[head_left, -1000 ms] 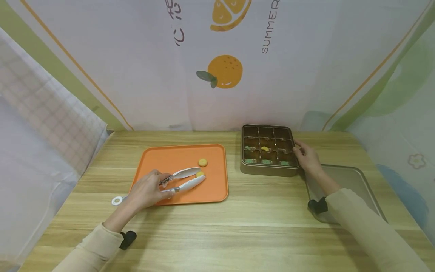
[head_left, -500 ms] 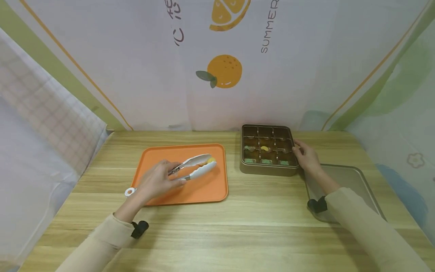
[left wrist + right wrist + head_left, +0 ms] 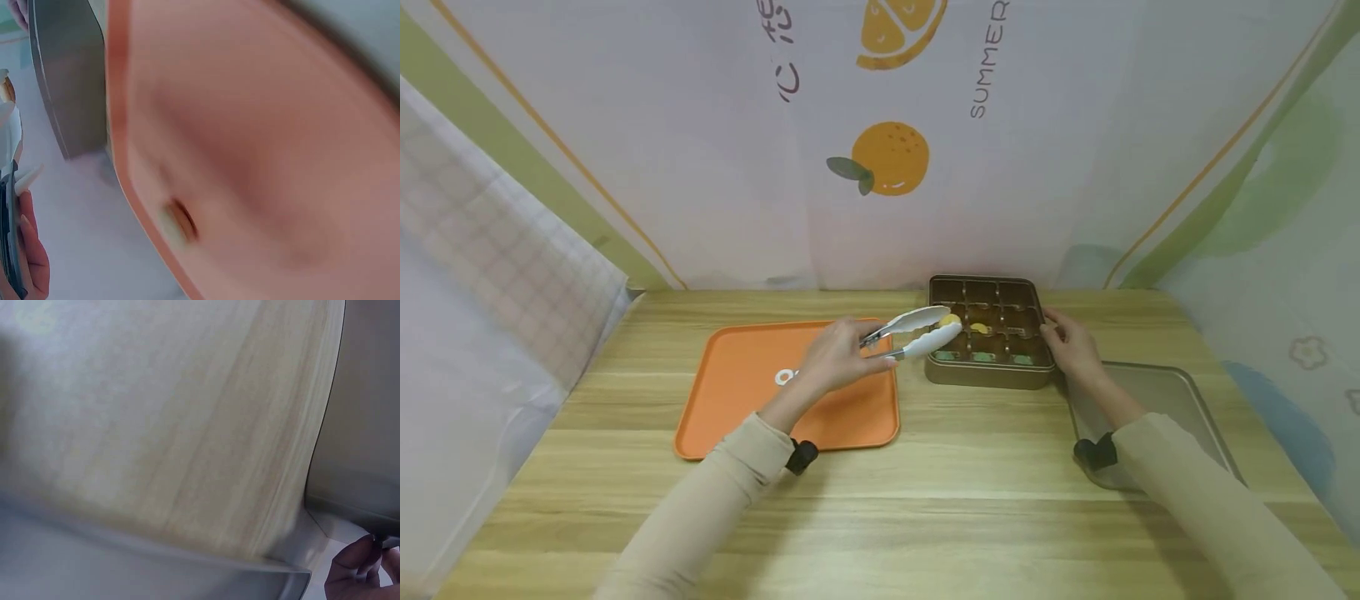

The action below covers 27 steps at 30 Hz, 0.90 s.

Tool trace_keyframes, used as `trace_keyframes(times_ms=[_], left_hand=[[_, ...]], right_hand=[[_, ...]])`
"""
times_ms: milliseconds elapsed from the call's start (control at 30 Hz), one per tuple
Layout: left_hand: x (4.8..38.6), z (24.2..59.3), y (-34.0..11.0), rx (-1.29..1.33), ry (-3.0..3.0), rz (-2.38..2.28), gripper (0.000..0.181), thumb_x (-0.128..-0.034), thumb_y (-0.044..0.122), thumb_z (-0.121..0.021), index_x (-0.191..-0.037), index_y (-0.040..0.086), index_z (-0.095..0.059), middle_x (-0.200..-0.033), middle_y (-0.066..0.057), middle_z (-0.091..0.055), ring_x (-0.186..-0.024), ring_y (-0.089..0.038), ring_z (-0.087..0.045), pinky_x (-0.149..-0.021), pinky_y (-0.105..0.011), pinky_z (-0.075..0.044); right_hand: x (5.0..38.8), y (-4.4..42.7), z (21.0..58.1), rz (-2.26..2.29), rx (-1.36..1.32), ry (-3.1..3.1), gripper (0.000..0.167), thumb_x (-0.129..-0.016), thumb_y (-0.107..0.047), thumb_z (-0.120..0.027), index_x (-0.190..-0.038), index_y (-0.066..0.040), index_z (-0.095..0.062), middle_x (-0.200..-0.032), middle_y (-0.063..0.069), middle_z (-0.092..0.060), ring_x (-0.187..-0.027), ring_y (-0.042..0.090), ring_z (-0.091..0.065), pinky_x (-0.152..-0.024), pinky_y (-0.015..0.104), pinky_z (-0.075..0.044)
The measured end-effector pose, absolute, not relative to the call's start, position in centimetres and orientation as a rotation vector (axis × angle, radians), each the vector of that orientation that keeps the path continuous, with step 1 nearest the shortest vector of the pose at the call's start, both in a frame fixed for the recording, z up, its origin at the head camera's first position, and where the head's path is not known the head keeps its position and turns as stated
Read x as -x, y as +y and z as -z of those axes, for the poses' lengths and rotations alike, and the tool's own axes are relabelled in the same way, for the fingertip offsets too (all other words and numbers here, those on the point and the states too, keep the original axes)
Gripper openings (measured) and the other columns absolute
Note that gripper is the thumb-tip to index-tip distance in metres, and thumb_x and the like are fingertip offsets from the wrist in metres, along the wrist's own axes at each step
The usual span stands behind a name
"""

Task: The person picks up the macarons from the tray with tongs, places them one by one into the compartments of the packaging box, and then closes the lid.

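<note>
White-tipped tongs (image 3: 931,340) are held in my left hand (image 3: 833,360), their tips around a small round yellow cookie (image 3: 950,320). The cookie hangs over the left side of a bronze-coloured tin box (image 3: 988,377) with a brown divided insert. Green pieces show in the front compartments and a yellow piece (image 3: 979,328) in the middle one. My right hand (image 3: 1073,343) grips the box's right rim; in the right wrist view its fingers (image 3: 356,569) pinch the box edge. Another cookie (image 3: 180,222), blurred, lies on the orange tray (image 3: 119,125) in the left wrist view; my left hand hides it in the head view.
The orange tray's near rim (image 3: 775,454) runs along the left part of the wooden table (image 3: 925,525). A flat bronze-coloured lid or tray (image 3: 1150,408) lies to the right, partly under my right forearm. A printed curtain (image 3: 737,208) hangs behind the table.
My left hand has lifted the yellow cookie from the orange tray with the tongs and carried it rightward to the box. The right hand stays on the box's rim.
</note>
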<state>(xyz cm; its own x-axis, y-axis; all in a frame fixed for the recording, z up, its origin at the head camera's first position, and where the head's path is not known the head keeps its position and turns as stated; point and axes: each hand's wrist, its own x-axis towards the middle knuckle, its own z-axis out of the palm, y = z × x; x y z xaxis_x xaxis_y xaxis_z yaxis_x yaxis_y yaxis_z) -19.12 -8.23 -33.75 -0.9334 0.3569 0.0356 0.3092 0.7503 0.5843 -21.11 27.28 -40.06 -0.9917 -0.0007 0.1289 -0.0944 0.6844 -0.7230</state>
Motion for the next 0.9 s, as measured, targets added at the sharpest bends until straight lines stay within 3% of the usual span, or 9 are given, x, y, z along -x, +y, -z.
trace_keyframes(times_ms=[200,433,500,700,900], left_hand=[[20.7,34.2,-4.3,-0.597,2.858,-0.937,0.058,-0.0760,0.036,-0.077,-0.128,0.015,-0.060,-0.055,0.004,-0.033,-0.062,-0.013,-0.036,-0.045,-0.023,-0.023],[21.8,34.4,-0.6,-0.612,2.897,-0.824,0.064,-0.0753,0.040,-0.077,-0.130,0.014,-0.058,-0.065,0.004,-0.043,-0.065,-0.012,-0.039,-0.047,-0.023,-0.026],[22.0,34.3,0.2,-0.616,2.909,-0.778,0.066,-0.0757,0.042,-0.076,-0.132,0.014,-0.056,-0.062,0.003,-0.039,-0.065,-0.012,-0.039,-0.048,-0.023,-0.027],[22.4,34.4,2.0,-0.598,2.941,-0.687,0.065,-0.0758,0.045,-0.075,-0.131,0.015,-0.058,-0.088,0.000,-0.052,-0.078,-0.013,-0.046,-0.052,-0.023,-0.034],[22.4,34.6,3.3,-0.583,2.946,-0.594,0.064,-0.0773,0.046,-0.073,-0.131,0.015,-0.057,-0.098,-0.001,-0.057,-0.088,-0.013,-0.051,-0.062,-0.026,-0.041]], right_hand=[[21.1,27.3,40.0,-1.197,-0.093,-2.763,0.044,-0.101,-0.014,-0.041,-0.138,0.010,-0.037,-0.100,0.033,-0.059,-0.096,0.043,-0.055,-0.077,0.046,-0.046],[21.4,27.4,40.2,-1.211,-0.077,-2.758,0.044,-0.100,-0.013,-0.041,-0.137,0.011,-0.037,-0.105,0.035,-0.058,-0.098,0.044,-0.056,-0.080,0.049,-0.046],[21.4,27.4,40.3,-1.202,-0.074,-2.757,0.044,-0.100,-0.013,-0.042,-0.137,0.011,-0.038,-0.106,0.035,-0.058,-0.098,0.045,-0.056,-0.081,0.049,-0.046],[21.4,27.3,40.3,-1.191,-0.068,-2.756,0.044,-0.100,-0.013,-0.042,-0.137,0.010,-0.038,-0.104,0.035,-0.059,-0.097,0.044,-0.056,-0.081,0.050,-0.046],[21.4,27.3,40.3,-1.182,-0.061,-2.753,0.043,-0.100,-0.013,-0.042,-0.137,0.009,-0.039,-0.101,0.034,-0.060,-0.095,0.043,-0.056,-0.080,0.049,-0.045]])
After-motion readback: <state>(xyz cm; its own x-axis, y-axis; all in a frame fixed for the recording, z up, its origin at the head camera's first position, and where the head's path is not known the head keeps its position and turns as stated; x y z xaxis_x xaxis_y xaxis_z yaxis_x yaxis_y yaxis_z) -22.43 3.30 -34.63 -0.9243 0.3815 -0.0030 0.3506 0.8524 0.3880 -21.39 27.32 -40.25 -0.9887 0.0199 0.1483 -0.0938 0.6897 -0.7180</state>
